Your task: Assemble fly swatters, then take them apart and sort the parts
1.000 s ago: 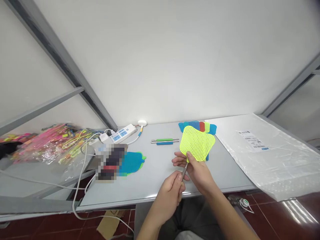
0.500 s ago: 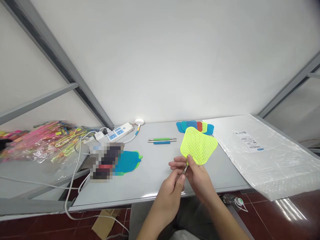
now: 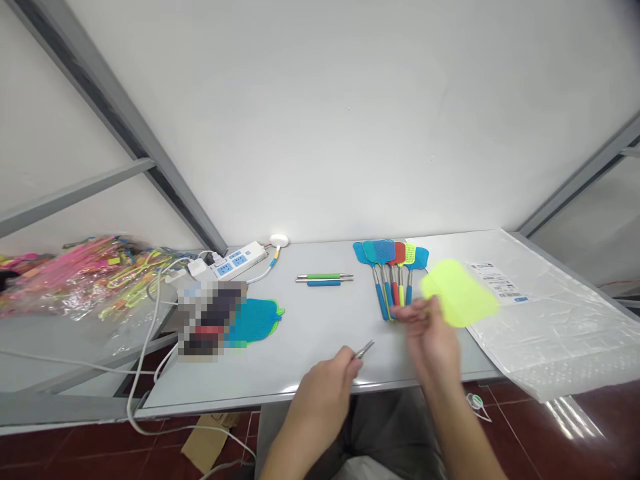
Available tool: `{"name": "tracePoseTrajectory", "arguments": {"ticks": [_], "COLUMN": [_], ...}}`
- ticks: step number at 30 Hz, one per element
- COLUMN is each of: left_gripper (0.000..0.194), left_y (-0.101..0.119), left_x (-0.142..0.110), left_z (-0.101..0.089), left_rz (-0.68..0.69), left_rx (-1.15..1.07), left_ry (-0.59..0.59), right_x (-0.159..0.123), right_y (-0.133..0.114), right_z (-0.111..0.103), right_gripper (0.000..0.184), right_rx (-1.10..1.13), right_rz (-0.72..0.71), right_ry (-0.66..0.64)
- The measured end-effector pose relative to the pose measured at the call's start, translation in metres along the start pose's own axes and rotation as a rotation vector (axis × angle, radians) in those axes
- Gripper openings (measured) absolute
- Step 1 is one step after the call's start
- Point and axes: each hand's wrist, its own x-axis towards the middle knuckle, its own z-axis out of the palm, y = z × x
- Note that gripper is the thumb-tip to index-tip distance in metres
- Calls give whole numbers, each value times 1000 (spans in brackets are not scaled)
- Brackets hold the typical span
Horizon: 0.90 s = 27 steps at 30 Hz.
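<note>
My left hand [image 3: 324, 393] is shut around a short metal swatter shaft [image 3: 365, 349], whose tip sticks out past my fingers. My right hand [image 3: 430, 330], blurred by motion, holds a neon yellow mesh fly swatter head [image 3: 459, 293] by its lower edge. The shaft and head look separate, though the blur hides the join area. Just left of my right hand lies a fan of finished fly swatters [image 3: 391, 280] in blue, red and yellow, with their handles close to my fingers.
On the pale table [image 3: 310, 340] lie metal rods with green and blue grips [image 3: 324, 279] and a blue mesh swatter head [image 3: 255, 323]. A power strip [image 3: 237, 259], white cables, a pixelated object [image 3: 213, 319], a plastic-wrapped colourful heap [image 3: 90, 280] and a labelled plastic bag [image 3: 550, 320] surround it.
My hands have moved apart. The yellow head has swung right with my right hand, away from the shaft in my left. The fan of swatters, previously behind the head, now shows fully.
</note>
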Motion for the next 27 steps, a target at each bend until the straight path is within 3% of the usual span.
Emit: {"name": "tracePoseTrajectory", "arguments": {"ticks": [2,5,8,11,14,20,27], "left_gripper": [33,36,36,36,36,37,41], "left_y": [-11,-17,-6,10,19,23,24], "left_x": [-7,-16,-18,-17,-18,-20,-19], "left_z": [-11,-26,-29,-19,-8,-1,0], "left_rz": [-30,-38,2,33,38,53,29], "left_rx": [-41,-99,-154,-166,-140,-201,-236], "left_ry": [29,78,88,53,45,73,85], "right_x": [26,38,13,-26,-51,-65,-62], "right_y": [-21,-34,-16,10,20,12,9], "right_z": [-17,-24,-2,27,43,48,48], "right_gripper": [37,40,46,47,48,46,44], "right_rx": [56,14,31,67,80,148,176], "right_rz": [-93,-79,42,217,298,454,439], "right_ry": [72,-5,-151,-280,-364,-415,-394]}}
